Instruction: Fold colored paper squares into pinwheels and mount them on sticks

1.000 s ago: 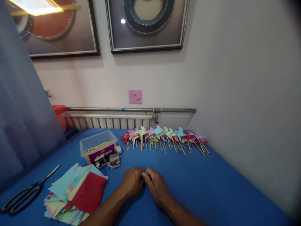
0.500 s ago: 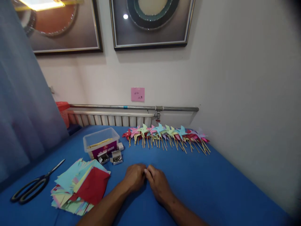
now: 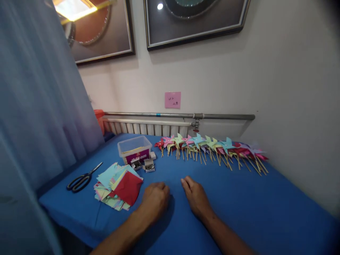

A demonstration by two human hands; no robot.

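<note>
My left hand rests as a loose fist over the blue cloth, right of a pile of square paper sheets topped by a red sheet. Nothing sticks out of its curled fingers. Apart from it, my right hand is on the cloth too, fingers curled and pressed together, with no object showing. Beyond both hands lies a row of paper pinwheels on thin sticks. Two small open boxes of metal pins stand beside a clear plastic tub holding sticks.
Black-handled scissors lie left of the paper pile. A blue curtain hangs at the left edge. Behind the blue-covered table run a pipe and a radiator, with a pink note above.
My hands have parted from touching each other, leaving a gap between them. The view has swung left and tilted down, so the table things appear farther right and higher.
</note>
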